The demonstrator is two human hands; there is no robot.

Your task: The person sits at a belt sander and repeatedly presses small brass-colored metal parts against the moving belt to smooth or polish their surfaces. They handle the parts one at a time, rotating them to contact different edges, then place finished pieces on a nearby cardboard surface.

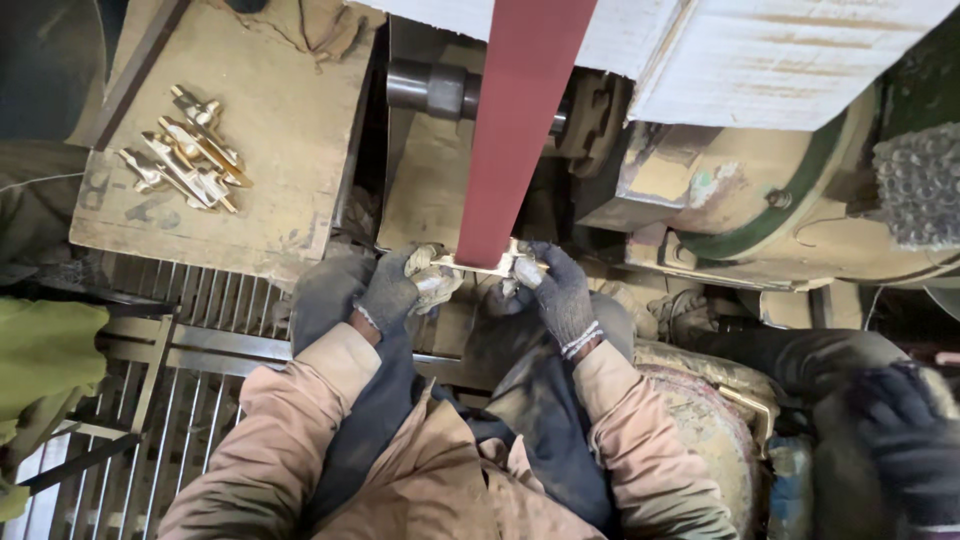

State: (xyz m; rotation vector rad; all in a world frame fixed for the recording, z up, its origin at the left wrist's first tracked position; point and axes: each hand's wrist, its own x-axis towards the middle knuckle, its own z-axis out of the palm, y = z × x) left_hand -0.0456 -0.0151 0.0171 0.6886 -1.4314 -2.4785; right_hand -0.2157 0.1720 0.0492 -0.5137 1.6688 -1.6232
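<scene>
Nearest: peach sleeves (300, 440) and dark apron (540, 420) of the person. Both hands gloved in grey. Left hand (392, 290) fingers clenched on the left end of a small pale metal workpiece (478, 266); right hand (562, 292) fingers clenched on its right end. Workpiece sits between the hands, pressed against the lower end of the red sanding belt (515, 120) (its middle is hidden behind the belt). Metal grate (200, 330) lower left. Farther: dusty wooden board (290, 130) at left with a pile of brass-coloured parts (188, 150). Belt roller shaft (435, 88) behind the belt, dusty machine housing (790, 200) at right. Another person's dark glove (905, 450) at lower right edge.
</scene>
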